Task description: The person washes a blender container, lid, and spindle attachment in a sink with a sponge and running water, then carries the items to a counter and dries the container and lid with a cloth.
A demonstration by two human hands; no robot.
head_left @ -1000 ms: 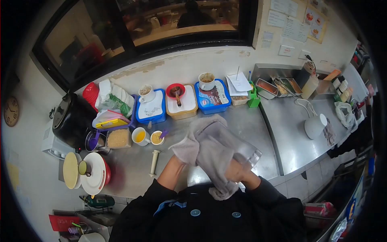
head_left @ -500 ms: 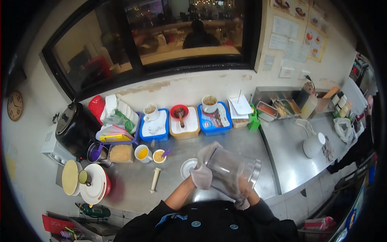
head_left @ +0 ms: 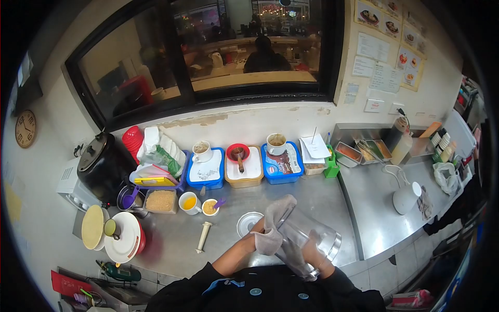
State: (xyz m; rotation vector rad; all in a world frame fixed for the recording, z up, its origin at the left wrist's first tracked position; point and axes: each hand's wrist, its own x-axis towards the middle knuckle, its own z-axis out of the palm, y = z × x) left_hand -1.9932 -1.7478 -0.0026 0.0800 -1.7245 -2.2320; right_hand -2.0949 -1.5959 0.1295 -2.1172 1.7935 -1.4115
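A clear container (head_left: 315,230) with a metallic band at its right end lies tilted between my hands, above the counter's front edge. My left hand (head_left: 257,235) is closed on a grey cloth (head_left: 275,218) at the container's left end, its fingers partly covered. Against the container's near side is my right hand (head_left: 314,253), partly seen through the clear wall, with more cloth around it; its fingers are hard to make out. A white round lid (head_left: 247,222) lies on the steel counter (head_left: 174,234) just left of my left hand.
Tubs with cups (head_left: 201,152) and a red bowl (head_left: 238,152) line the wall. A white stick-like tool (head_left: 204,237) lies to the left, near a lidded red pot (head_left: 123,240). A white kettle-like appliance (head_left: 407,198) stands right. A person (head_left: 266,56) shows beyond the window.
The cloth has drawn back from over the container, exposing its clear wall. The white lid has come into view. The camera view has tilted upward, showing more window.
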